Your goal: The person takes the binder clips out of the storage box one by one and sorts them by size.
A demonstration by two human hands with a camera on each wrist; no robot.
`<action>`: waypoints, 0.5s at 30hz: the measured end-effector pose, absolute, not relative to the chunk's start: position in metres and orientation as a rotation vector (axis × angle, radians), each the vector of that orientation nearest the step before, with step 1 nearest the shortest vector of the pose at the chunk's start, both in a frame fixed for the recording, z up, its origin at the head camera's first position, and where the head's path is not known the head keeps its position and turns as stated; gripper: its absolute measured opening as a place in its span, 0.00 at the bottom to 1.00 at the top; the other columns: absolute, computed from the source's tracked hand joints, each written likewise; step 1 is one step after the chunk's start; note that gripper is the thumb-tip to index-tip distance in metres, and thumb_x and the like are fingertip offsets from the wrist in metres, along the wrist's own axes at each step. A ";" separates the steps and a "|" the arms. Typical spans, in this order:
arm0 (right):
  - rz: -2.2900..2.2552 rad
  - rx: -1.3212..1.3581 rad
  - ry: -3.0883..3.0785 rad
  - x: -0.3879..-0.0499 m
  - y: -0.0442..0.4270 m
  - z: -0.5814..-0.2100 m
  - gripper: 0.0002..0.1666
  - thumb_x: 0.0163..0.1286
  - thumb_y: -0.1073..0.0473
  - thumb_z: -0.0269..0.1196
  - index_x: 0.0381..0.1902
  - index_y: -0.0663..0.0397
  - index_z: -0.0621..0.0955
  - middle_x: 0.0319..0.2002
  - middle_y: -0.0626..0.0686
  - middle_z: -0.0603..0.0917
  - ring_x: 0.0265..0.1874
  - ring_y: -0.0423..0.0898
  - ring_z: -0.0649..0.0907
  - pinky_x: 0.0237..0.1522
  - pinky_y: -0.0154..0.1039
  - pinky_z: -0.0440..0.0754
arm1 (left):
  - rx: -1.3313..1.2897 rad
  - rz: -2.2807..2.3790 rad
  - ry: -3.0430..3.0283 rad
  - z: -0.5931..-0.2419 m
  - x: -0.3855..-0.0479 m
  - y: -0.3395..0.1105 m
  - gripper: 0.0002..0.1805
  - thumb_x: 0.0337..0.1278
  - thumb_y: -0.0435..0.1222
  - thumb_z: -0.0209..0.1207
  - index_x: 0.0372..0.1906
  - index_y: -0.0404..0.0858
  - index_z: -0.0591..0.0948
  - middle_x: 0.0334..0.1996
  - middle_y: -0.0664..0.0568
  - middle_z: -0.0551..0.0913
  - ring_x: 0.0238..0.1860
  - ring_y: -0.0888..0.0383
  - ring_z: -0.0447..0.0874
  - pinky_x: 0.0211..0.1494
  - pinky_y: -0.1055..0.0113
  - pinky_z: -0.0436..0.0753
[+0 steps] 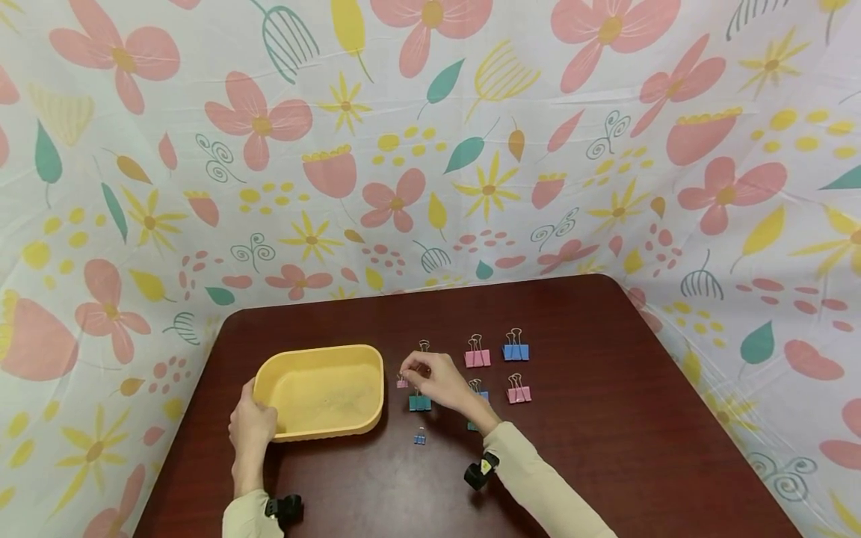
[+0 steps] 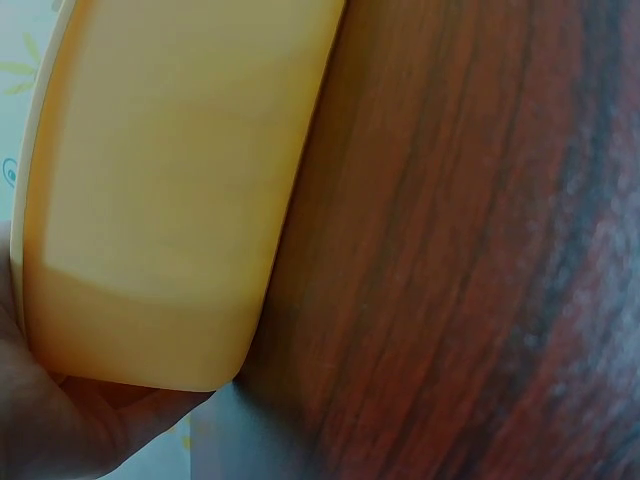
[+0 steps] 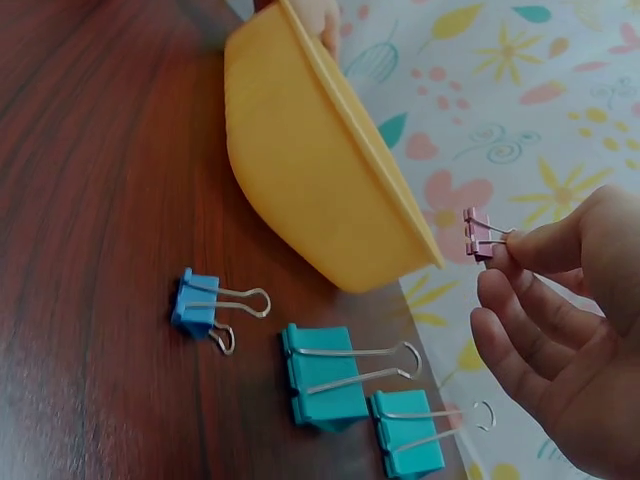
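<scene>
A yellow plastic basin [image 1: 319, 396] lies on the table, and no items show inside it. My left hand [image 1: 252, 422] grips its left end, thumb over the rim; the left wrist view shows the basin wall [image 2: 180, 200] close up. Just right of the basin, my right hand [image 1: 440, 382] pinches a small pink binder clip [image 3: 478, 235] by its wire handle, above the table. Below this hand sit a teal binder clip [image 1: 420, 403] and a small blue one [image 1: 420, 439]. Another teal clip [image 3: 408, 432] shows in the right wrist view, mostly hidden by the hand in the head view.
Farther right stand two pink binder clips [image 1: 477, 359], [image 1: 519, 394] and a blue one [image 1: 516, 352]. My right forearm partly covers another blue clip [image 1: 483, 397] and a teal one [image 1: 472, 427]. A flowered cloth [image 1: 397, 149] hangs behind the dark wooden table [image 1: 605, 448].
</scene>
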State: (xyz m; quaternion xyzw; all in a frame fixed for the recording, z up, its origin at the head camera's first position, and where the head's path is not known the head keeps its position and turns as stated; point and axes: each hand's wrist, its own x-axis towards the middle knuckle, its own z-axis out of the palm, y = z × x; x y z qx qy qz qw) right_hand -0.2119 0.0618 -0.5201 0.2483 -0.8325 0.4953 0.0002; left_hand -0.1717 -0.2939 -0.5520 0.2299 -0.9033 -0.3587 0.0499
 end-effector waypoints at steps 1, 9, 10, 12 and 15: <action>1.546 0.774 -2.618 -0.211 0.064 -0.520 0.06 0.73 0.62 0.62 0.38 0.50 0.86 0.27 0.46 0.85 0.21 0.35 0.77 0.27 0.31 0.77 | 0.700 -1.094 -2.751 -0.552 -0.172 -0.294 0.34 0.65 0.30 0.42 0.77 0.40 0.60 0.62 0.26 0.74 0.53 0.27 0.75 0.51 0.35 0.71; 1.482 0.790 -2.624 -0.201 0.075 -0.521 0.07 0.74 0.62 0.61 0.38 0.50 0.86 0.31 0.46 0.86 0.23 0.35 0.76 0.31 0.31 0.77 | 0.704 -1.100 -2.755 -0.552 -0.172 -0.294 0.33 0.66 0.31 0.41 0.77 0.40 0.60 0.62 0.26 0.74 0.54 0.27 0.74 0.51 0.35 0.71; 1.473 0.797 -2.617 -0.199 0.076 -0.521 0.07 0.74 0.62 0.61 0.38 0.51 0.86 0.31 0.47 0.86 0.24 0.35 0.76 0.32 0.31 0.78 | 0.706 -1.101 -2.755 -0.552 -0.172 -0.294 0.33 0.67 0.31 0.41 0.77 0.40 0.60 0.62 0.26 0.74 0.54 0.27 0.74 0.51 0.35 0.71; 1.456 0.811 -2.604 -0.196 0.079 -0.521 0.07 0.74 0.63 0.61 0.37 0.51 0.86 0.30 0.47 0.86 0.26 0.34 0.77 0.32 0.31 0.78 | 0.710 -1.102 -2.756 -0.552 -0.172 -0.295 0.33 0.67 0.31 0.41 0.78 0.41 0.60 0.62 0.26 0.74 0.53 0.27 0.75 0.50 0.35 0.71; 1.409 0.821 -2.577 -0.192 0.084 -0.522 0.06 0.72 0.64 0.62 0.36 0.52 0.86 0.30 0.47 0.87 0.27 0.35 0.77 0.33 0.31 0.78 | 0.710 -1.103 -2.754 -0.553 -0.172 -0.295 0.33 0.67 0.31 0.41 0.78 0.41 0.59 0.62 0.26 0.74 0.52 0.28 0.75 0.50 0.36 0.72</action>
